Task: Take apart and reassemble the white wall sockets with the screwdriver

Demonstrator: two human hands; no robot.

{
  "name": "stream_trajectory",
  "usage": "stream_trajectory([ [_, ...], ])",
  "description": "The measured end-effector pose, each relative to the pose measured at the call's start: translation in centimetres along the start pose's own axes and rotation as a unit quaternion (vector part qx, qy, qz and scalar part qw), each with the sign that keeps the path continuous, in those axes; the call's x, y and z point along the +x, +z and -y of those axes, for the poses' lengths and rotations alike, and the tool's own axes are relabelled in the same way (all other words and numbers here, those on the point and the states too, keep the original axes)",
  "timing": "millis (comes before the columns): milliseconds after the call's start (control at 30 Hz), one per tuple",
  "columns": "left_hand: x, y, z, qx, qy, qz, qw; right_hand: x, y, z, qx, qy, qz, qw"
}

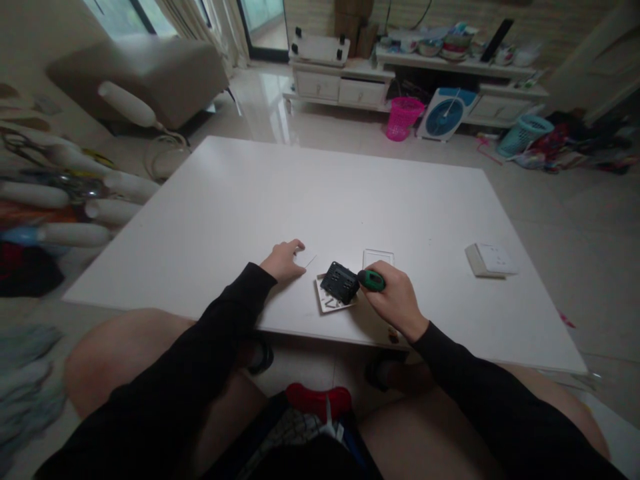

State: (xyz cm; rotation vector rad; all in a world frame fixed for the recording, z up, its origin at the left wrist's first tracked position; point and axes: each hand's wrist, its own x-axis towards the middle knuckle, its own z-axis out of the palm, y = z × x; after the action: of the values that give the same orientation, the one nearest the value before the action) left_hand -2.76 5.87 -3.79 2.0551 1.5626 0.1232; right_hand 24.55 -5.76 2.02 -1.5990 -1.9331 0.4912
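Observation:
My right hand is wrapped round a screwdriver with a green and black handle. Its shaft is not visible. At the handle's left end is a black slotted plastic part, resting tilted on a shallow white square tray-like piece. Several small screw-like bits lie in that piece. My left hand rests on the table to the left, thumb and fingers curved apart. A thin line shows beside its fingertips; I cannot tell what it is. Behind my right hand lies a white rectangular frame.
The white table spans the view. A white box-like piece stands toward its right side. A small brown object lies at the front edge. Beyond are a pink basket, a blue fan and a low cabinet.

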Motion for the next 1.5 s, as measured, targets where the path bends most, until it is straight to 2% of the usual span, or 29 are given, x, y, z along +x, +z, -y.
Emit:
stream_trajectory([
  [133, -0.1, 0.3, -0.1, -0.009, 0.016, 0.01, 1.0, 0.0, 0.0, 0.0, -0.004, -0.001, 0.004, 1.0],
  [333, 0.0, 0.7, -0.1, -0.001, 0.002, 0.011, 1.0, 0.0, 0.0, 0.0, 0.0, 0.001, 0.006, 1.0],
  [600, -0.4, -0.2, -0.9, 0.0, 0.007, 0.006, 1.0, 0.0, 0.1, 0.0, 0.001, 0.0, 0.012, 1.0],
  [733, -1.1, -1.5, -1.9, -0.01, 0.022, 0.003, 1.0, -0.1, 0.0, 0.0, 0.001, -0.003, 0.01, 1.0],
  [867, -2.4, -4.2, -2.8, -0.025, 0.048, -0.009, 0.999, -0.1, 0.0, 0.1, 0.002, 0.0, 0.009, 1.0],
  [933, -3.3, -5.5, -3.1, -0.051, 0.087, -0.017, 0.995, -0.2, 0.0, 0.1, 0.003, 0.001, 0.008, 1.0],
  [1033, -4.4, -6.5, -3.4, -0.084, 0.161, 0.006, 0.983, -0.3, 0.0, 0.1, 0.007, -0.004, 0.01, 1.0],
  [1200, -5.2, -5.1, -4.0, -0.095, 0.263, 0.08, 0.957, -0.4, 0.2, 0.2, 0.002, -0.016, 0.02, 1.0],
  [1500, -5.7, -2.5, -4.8, -0.066, 0.3, 0.118, 0.944, -0.4, 0.6, 0.1, -0.011, -0.016, 0.039, 0.999],
])
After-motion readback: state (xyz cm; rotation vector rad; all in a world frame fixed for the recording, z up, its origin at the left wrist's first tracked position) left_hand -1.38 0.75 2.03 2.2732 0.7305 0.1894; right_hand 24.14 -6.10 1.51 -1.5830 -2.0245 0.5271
